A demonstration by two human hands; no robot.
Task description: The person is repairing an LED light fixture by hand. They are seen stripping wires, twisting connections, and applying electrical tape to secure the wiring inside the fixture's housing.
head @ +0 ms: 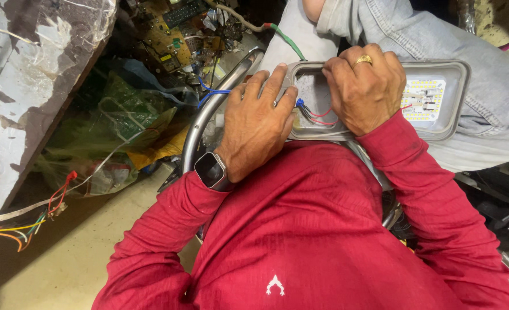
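Observation:
A grey metal lamp housing (455,97) lies across my lap, with a white panel of small yellow LEDs (424,99) in its right half. Red and blue wires (311,113) run inside its left compartment. My left hand (256,123) lies flat against the housing's left end, a smartwatch (211,170) on the wrist. My right hand (364,87), wearing a gold ring, is bent over the middle of the housing, fingertips curled into the left compartment. What the right fingers pinch is hidden.
A curved metal chair tube (208,109) with a blue tie runs beside my left hand. Green circuit boards and plastic bags (122,120) pile up at the left. A worn table (30,86) with loose coloured wires (25,227) stands far left.

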